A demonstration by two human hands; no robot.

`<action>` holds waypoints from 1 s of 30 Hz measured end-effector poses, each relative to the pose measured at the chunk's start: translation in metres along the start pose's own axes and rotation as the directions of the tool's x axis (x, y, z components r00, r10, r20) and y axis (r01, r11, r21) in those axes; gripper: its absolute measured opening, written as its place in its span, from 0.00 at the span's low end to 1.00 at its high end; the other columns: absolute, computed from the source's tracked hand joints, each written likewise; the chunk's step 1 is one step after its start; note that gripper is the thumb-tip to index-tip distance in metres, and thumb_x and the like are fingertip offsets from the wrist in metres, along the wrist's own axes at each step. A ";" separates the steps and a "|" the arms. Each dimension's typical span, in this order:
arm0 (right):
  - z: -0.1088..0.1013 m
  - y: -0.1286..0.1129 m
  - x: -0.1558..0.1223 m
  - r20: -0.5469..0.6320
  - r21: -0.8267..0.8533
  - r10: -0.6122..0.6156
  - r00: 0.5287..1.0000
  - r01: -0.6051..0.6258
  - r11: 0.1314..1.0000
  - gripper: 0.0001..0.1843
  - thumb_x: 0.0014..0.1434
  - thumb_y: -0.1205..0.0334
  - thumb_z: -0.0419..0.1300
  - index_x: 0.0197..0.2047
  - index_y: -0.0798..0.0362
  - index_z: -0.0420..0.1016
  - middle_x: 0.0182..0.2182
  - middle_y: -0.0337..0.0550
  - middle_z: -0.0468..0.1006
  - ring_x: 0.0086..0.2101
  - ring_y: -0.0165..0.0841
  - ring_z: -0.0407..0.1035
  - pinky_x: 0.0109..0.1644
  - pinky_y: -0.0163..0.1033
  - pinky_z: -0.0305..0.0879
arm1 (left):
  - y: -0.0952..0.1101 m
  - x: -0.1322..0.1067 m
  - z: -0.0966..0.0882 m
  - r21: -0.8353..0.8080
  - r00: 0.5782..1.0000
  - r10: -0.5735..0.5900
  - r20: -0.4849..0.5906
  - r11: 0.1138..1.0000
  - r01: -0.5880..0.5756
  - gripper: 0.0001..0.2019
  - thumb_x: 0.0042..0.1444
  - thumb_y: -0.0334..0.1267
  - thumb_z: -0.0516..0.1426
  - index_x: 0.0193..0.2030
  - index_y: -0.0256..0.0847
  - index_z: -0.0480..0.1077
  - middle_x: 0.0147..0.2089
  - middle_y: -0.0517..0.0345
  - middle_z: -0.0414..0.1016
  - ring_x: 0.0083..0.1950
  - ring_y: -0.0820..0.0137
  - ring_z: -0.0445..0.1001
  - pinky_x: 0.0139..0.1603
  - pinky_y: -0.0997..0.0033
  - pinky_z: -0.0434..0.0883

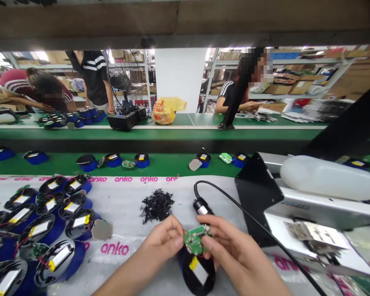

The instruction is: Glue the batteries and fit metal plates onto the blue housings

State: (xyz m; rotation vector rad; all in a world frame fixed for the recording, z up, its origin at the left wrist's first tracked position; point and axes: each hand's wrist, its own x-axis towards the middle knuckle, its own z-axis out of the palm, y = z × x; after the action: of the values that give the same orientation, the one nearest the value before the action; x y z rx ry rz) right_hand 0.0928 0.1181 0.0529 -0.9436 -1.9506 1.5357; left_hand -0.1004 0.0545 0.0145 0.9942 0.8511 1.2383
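A green circuit board [196,241] is held up in my right hand [231,246], thumb on its face and fingers behind its right edge. My left hand [165,240] is closed in a pinch right at the board's left edge; whatever lies between those fingertips is too small or hidden to name. Just below the board sits a round blue and black housing [199,281] with a silver battery [200,273] and yellow tape inside. Beyond my hands lies a pile of small black plastic parts [158,204]. A black-handled corded tool [202,206] rests behind my right hand.
Several blue housings [43,228] with batteries crowd the left side. More housings [142,160] stand on the green conveyor [172,164]. A metal machine [317,205] with a white bottle [327,176] occupies the right, its black cable [249,209] crossing forward. People work across the line.
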 end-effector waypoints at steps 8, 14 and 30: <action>-0.008 -0.007 -0.002 0.002 -0.482 -0.426 0.905 0.374 0.792 0.11 0.71 0.63 0.53 0.51 0.44 0.74 0.42 0.28 0.78 0.41 0.15 0.73 0.47 0.14 0.65 | 0.004 -0.006 -0.005 0.050 0.995 0.095 -0.040 0.994 -0.093 0.11 0.67 0.43 0.58 0.40 0.37 0.66 0.39 0.56 0.73 0.43 0.73 0.70 0.47 0.72 0.63; 0.008 0.001 -0.005 -0.077 -0.756 -0.675 0.734 0.399 0.520 0.13 0.70 0.69 0.53 0.55 0.47 0.67 0.45 0.34 0.75 0.44 0.17 0.72 0.51 0.19 0.67 | 0.014 -0.012 0.003 0.161 0.989 0.149 -0.026 0.977 -0.143 0.08 0.67 0.40 0.59 0.40 0.38 0.70 0.42 0.55 0.73 0.47 0.70 0.72 0.52 0.68 0.65; 0.010 0.018 -0.011 -0.074 -0.267 -0.498 0.864 0.464 0.845 0.27 0.66 0.71 0.56 0.62 0.33 0.70 0.56 0.30 0.73 0.58 0.20 0.68 0.62 0.21 0.65 | 0.011 -0.001 -0.006 -0.475 0.912 -0.238 -0.334 0.878 0.055 0.13 0.34 0.36 0.77 0.29 0.41 0.82 0.32 0.57 0.81 0.32 0.76 0.80 0.37 0.83 0.76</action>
State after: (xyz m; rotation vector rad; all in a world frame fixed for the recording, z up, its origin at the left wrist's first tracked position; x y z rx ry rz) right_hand 0.0964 0.1053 0.0338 -0.5608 -2.0949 0.9368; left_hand -0.1100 0.0552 0.0229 0.2975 0.8589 1.4361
